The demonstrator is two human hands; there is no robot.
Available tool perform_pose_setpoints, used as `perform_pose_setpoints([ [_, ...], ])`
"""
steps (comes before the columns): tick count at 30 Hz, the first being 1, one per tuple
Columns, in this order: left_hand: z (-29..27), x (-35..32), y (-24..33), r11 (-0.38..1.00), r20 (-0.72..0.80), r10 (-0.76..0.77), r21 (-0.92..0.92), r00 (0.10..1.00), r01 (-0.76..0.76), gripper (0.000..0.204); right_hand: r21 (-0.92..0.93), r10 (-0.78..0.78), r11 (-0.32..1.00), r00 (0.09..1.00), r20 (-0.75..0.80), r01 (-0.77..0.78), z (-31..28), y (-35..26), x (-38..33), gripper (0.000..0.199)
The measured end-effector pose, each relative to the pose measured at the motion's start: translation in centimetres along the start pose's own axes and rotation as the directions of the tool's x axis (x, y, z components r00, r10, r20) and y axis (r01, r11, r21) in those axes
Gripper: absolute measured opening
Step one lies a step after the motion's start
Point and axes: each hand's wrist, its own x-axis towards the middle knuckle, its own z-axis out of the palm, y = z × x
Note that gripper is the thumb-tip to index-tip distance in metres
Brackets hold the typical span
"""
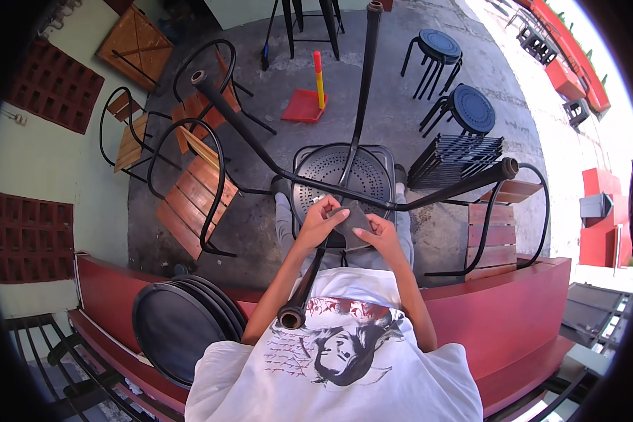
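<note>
An upturned black metal stool [341, 176] with a perforated round seat lies across my lap, its legs pointing outward and one leg [299, 299] reaching toward my chest. My left hand [322, 219] and my right hand [381, 233] both grip a small dark grey piece of sandpaper or cloth [353, 224], pressed against the stool's frame near where the legs meet. I sit on a red bench [513, 309] in a white printed shirt.
Round black tabletops [179, 323] lean on the bench at my left. Wooden-slat chairs [190, 190] stand left, another chair [492, 232] right. Black stools [464, 109] and a stack of black seats [457, 158] stand behind. A red dustpan [306, 104] lies on the concrete floor.
</note>
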Motion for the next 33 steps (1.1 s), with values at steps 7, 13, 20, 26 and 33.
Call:
perform_pose_setpoints([
  [7,1.1,-1.1,4.7,0.982,0.334,-0.19,0.049,0.923,0.184,0.031,0.34,0.025,0.94,1.0,-0.016,-0.017,-1.0,-1.0,-0.7,0.037],
  [13,2.2,-2.1,3.9,0.992,0.397,-0.059,-0.078,0.916,0.097,0.036,0.627,-0.021,0.773,0.983,0.185,-0.101,-0.8,2.4,0.0,0.075],
  [20,1.4,-1.4,5.9,0.957,0.459,-0.277,0.054,0.844,0.284,0.032,0.696,-0.119,0.636,0.849,0.515,-0.333,-1.6,6.8,-0.1,0.101],
  [26,1.3,0.0,3.8,0.956,0.274,-0.092,0.293,0.957,0.008,0.039,0.717,0.093,0.633,0.948,0.304,-0.291,-0.7,5.2,0.8,0.066],
  [33,-3.6,4.7,5.0,0.684,-0.158,0.256,0.726,0.954,-0.063,0.041,0.245,0.132,0.968,0.949,-0.286,-0.06,-0.5,1.7,1.4,0.043],
])
